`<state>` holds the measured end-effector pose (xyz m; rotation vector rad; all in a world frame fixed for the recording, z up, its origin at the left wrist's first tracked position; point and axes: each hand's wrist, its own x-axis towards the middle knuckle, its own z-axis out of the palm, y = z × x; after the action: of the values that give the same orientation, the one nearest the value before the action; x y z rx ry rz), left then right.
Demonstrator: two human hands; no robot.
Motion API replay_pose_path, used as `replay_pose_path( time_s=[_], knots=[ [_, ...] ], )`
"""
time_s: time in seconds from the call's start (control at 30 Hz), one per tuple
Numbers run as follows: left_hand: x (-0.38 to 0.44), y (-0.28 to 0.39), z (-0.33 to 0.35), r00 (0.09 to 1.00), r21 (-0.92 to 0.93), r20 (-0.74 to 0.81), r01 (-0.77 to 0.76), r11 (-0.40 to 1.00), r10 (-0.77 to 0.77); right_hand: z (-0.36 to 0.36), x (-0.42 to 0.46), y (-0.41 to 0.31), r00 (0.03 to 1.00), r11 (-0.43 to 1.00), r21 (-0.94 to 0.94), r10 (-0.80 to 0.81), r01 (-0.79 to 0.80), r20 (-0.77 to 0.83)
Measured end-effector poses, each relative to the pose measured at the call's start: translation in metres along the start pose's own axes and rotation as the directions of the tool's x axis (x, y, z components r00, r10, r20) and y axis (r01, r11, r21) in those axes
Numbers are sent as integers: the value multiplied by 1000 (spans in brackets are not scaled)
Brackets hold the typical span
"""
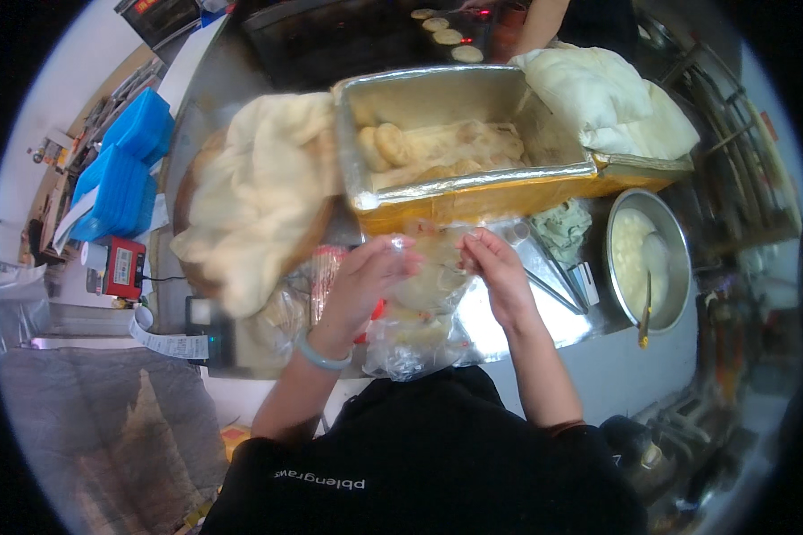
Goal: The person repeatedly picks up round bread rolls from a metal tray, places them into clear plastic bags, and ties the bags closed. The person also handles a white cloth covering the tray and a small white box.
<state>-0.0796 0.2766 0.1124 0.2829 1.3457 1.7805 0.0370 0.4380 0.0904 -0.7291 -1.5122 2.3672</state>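
A clear plastic bag [431,281], blurred and with faint red print, hangs between my two hands over the front of the metal worktop. My right hand [496,271] pinches its upper right side between thumb and fingers. At the bag's left side is my left hand [373,267], its fingers blurred and a bright glint near the thumb; whether it grips the film is unclear. A pale bangle [322,354] circles the left wrist. Below, more crumpled clear bags [411,351] lie at the worktop edge. Just beyond stands a foil-lined box [472,190] with round flatbreads [391,146] inside.
Left are a cloth-covered basket [261,180], blue plastic trays [117,190] and a red label printer [126,266]. Tongs [555,291] and a steel bowl [682,267] with a ladle lie right. White cushion-like cloth [595,93] covers the box's right end. Another person's arm [542,27] reaches near a griddle [348,40].
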Motion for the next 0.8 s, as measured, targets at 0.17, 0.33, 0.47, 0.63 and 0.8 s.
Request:
replay_pose_path(
  time_s=[0.17, 0.33, 0.47, 0.63, 0.8],
  knots=[
    [18, -14, 0, 995, 50, 50, 88, 995, -91, 11, 8, 15, 991, 998, -9, 63, -63, 116],
    [18, -9, 19, 992, -102, 51, 122, 987, -118, 22, 4, 21, 998, 988, 139, 65, -64, 1],
    [31, -34, 12, 990, 205, 120, -100, 974, 77, 21, 8, 27, 981, 978, 75, 191, -193, 37],
    [37, -32, 6, 966, 744, 118, -239, 623, 230, -3, 14, 45, 992, 977, -189, 110, -96, 62],
    [86, -83, -76, 987, 696, -162, 122, 708, -11, -53, 1, 79, 943, 943, -109, 296, -314, -154]
  ],
)
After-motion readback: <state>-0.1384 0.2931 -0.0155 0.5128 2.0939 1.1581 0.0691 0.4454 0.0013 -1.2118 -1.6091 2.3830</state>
